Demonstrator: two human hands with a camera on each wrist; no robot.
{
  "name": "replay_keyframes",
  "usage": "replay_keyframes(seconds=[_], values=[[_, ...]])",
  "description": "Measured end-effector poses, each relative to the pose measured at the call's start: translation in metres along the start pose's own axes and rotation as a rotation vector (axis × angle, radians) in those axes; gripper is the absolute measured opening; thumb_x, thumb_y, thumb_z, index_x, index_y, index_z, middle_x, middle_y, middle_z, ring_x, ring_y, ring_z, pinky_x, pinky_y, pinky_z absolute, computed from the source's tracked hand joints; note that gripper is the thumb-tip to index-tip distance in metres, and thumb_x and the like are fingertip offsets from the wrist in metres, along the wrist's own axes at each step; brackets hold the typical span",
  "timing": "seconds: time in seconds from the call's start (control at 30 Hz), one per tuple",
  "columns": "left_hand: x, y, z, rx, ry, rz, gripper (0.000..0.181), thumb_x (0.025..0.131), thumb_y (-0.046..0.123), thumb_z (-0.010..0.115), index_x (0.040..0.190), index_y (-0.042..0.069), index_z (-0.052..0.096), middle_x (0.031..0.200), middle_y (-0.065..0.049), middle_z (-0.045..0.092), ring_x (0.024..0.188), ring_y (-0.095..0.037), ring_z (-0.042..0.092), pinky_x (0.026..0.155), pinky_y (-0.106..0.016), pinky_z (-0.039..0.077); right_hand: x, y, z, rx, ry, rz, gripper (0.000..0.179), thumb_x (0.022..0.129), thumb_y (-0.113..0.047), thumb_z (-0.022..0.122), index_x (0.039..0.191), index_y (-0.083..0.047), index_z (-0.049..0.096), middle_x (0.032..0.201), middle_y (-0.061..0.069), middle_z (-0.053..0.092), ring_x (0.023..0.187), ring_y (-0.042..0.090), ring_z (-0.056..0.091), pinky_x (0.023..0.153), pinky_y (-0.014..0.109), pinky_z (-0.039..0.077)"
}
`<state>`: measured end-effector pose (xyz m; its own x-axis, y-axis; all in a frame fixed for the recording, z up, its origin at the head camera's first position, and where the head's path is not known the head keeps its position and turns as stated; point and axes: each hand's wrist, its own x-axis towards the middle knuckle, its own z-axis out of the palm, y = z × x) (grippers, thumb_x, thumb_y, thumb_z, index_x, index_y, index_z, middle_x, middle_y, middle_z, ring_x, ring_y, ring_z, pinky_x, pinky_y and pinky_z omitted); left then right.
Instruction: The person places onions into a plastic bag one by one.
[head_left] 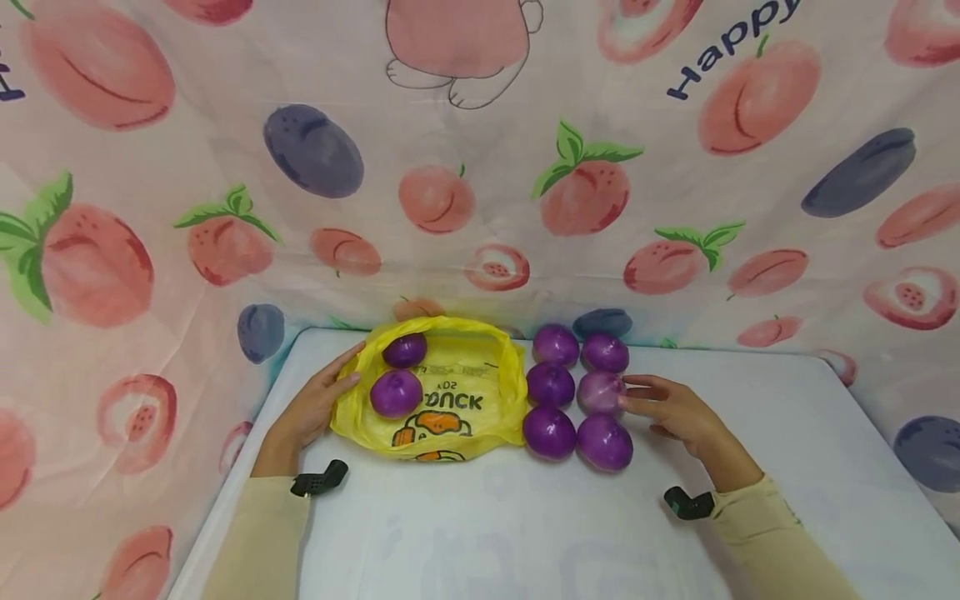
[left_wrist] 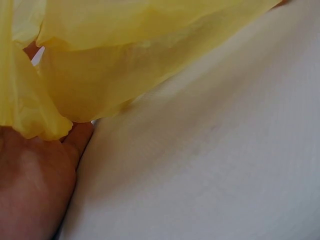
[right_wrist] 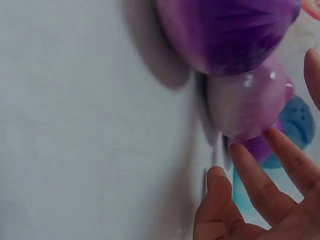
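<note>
A yellow plastic bag point(head_left: 487, 417) with a printed duck lies with its mouth spread. Two purple onions, an upper one point(head_left: 405, 350) and a lower one point(head_left: 396, 394), are in its left part. My left hand point(head_left: 315, 402) holds the bag's left edge, thumb over the rim; in the left wrist view yellow film point(left_wrist: 115, 80) hides most of the fingers. Right of the bag, several purple onions stand in two columns. My right hand point(head_left: 675, 410) reaches the paler middle onion point(head_left: 598, 392) of the right column, its extended fingers point(right_wrist: 257, 182) at the onion's side.
Close around the paler onion are a front onion point(head_left: 604, 442), a back onion point(head_left: 604, 353) and the left column's middle onion point(head_left: 551, 384). All of this lies on a white table point(head_left: 480, 533). A fruit-print cloth point(head_left: 517, 183) hangs behind the table's far edge.
</note>
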<state>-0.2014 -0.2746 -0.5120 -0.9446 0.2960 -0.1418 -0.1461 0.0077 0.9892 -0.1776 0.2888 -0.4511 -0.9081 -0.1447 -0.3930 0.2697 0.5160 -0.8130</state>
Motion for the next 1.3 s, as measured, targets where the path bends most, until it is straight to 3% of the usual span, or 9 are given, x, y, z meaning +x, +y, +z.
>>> replay_keyframes(seconds=[0.17, 0.4, 0.6, 0.83, 1.17, 1.3], values=[[0.0, -0.002, 0.001, -0.014, -0.026, 0.036, 0.06, 0.108, 0.029, 0.052, 0.163, 0.029, 0.028, 0.172, -0.007, 0.014, 0.15, -0.023, 0.031, 0.103, -0.017, 0.048, 0.005, 0.008, 0.002, 0.021, -0.005, 0.028, 0.082, 0.093, -0.045, 0.073, 0.158, -0.011, 0.036, 0.158, 0.024, 0.041, 0.138, 0.037, 0.045, 0.093, 0.037, 0.049], [-0.001, -0.004, 0.0, -0.012, -0.018, 0.028, 0.059, 0.108, 0.029, 0.052, 0.162, 0.03, 0.029, 0.172, -0.006, 0.016, 0.143, -0.012, 0.04, 0.103, -0.017, 0.049, 0.012, 0.007, 0.005, 0.047, -0.002, 0.03, 0.083, 0.092, -0.043, 0.075, 0.158, -0.011, 0.036, 0.157, 0.024, 0.043, 0.135, 0.036, 0.044, 0.088, 0.035, 0.047], [-0.003, -0.003, 0.001, 0.002, -0.012, 0.019, 0.06, 0.107, 0.032, 0.054, 0.162, 0.031, 0.03, 0.172, -0.005, 0.017, 0.15, -0.022, 0.033, 0.102, -0.017, 0.048, 0.017, 0.003, 0.011, 0.02, 0.002, -0.006, 0.085, 0.092, -0.041, 0.076, 0.158, -0.006, 0.035, 0.151, 0.027, 0.048, 0.128, 0.033, 0.047, 0.081, 0.03, 0.046], [-0.001, 0.0, 0.001, 0.009, -0.007, 0.025, 0.06, 0.106, 0.032, 0.055, 0.162, 0.031, 0.031, 0.172, -0.003, 0.018, 0.151, -0.024, 0.03, 0.103, -0.016, 0.047, 0.021, 0.0, 0.012, -0.004, 0.007, -0.017, 0.085, 0.091, -0.037, 0.077, 0.156, -0.001, 0.035, 0.149, 0.031, 0.049, 0.134, 0.038, 0.045, 0.099, 0.043, 0.044], [-0.001, 0.0, 0.001, 0.001, -0.011, 0.029, 0.059, 0.107, 0.031, 0.054, 0.162, 0.03, 0.031, 0.172, -0.006, 0.017, 0.151, -0.023, 0.031, 0.103, -0.017, 0.048, 0.02, 0.0, 0.01, 0.022, -0.007, -0.005, 0.085, 0.092, -0.035, 0.077, 0.157, -0.002, 0.034, 0.15, 0.031, 0.047, 0.132, 0.035, 0.045, 0.093, 0.036, 0.043], [0.0, 0.0, 0.001, 0.001, -0.015, 0.034, 0.06, 0.107, 0.031, 0.053, 0.162, 0.029, 0.03, 0.172, -0.007, 0.015, 0.153, -0.029, 0.027, 0.102, -0.015, 0.048, 0.02, 0.0, 0.008, 0.021, -0.016, 0.006, 0.086, 0.092, -0.036, 0.077, 0.158, -0.002, 0.032, 0.154, 0.032, 0.041, 0.135, 0.038, 0.042, 0.093, 0.036, 0.043]])
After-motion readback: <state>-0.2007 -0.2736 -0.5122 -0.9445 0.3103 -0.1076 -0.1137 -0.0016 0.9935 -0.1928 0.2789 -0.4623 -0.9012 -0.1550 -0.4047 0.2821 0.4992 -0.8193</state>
